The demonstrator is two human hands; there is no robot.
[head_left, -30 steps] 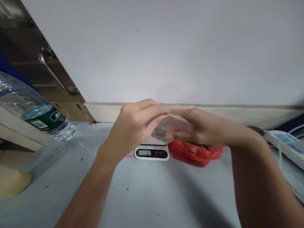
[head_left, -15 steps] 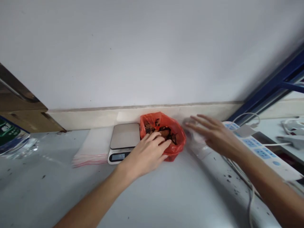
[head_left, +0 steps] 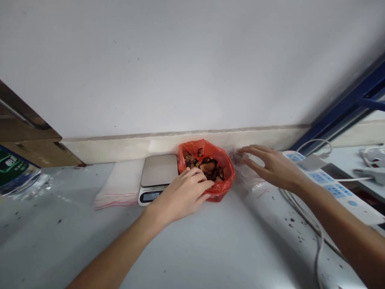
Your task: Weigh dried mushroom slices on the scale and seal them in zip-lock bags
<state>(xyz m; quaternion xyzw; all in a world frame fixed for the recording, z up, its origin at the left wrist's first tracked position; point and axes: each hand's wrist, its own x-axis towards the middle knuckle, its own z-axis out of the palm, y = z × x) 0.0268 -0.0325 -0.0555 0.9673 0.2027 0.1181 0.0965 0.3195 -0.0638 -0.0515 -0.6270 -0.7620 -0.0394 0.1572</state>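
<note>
An open red plastic bag (head_left: 224,188) of dried brown slices (head_left: 207,164) stands against the wall. My left hand (head_left: 186,192) lies over its near left rim, fingers loosely spread and a little bent, with only the tips at the slices. Just right of it, crumpled clear plastic bags (head_left: 254,186) lie on the table. My right hand (head_left: 270,162) reaches to them from the right, fingers stretched out and apart at the upper end. Left of the red bag sits a kitchen scale (head_left: 159,170) with a bare plate; its display is partly hidden by my left hand.
A stack of clear zip bags (head_left: 120,184) lies left of the scale. At far left are a large plastic bottle (head_left: 18,172) and a wooden cabinet (head_left: 27,128). A white power strip (head_left: 333,184) with cables (head_left: 313,224) runs along the right, near a blue frame (head_left: 345,108).
My left fingers have drawn back slightly from the slices, showing more of them. The right hand, blurred before, is now steadier beside the clear bags. The view has shifted slightly.
</note>
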